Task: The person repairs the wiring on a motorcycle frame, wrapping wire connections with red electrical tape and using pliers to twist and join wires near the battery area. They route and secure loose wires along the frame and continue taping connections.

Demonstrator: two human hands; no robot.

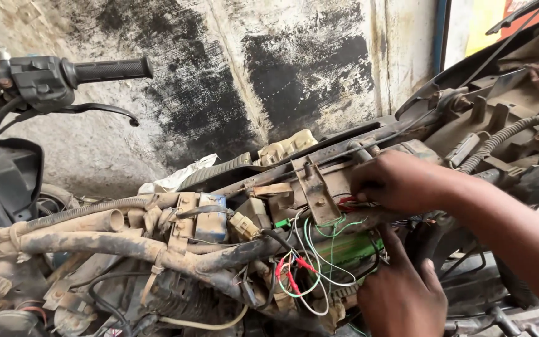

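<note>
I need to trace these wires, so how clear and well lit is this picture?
Head view: soft daylight, no glare; the wires are sharp, the green part sits partly in shadow under the right hand, and the left hand looks dark.

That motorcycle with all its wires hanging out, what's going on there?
A person is working with both bare hands in the wiring of a stripped, dusty motorcycle frame beside a stained wall. The right hand pinches wires near a rusty bracket. The left hand rests lower by a green component, with loose green, white and red wires between them.
</note>
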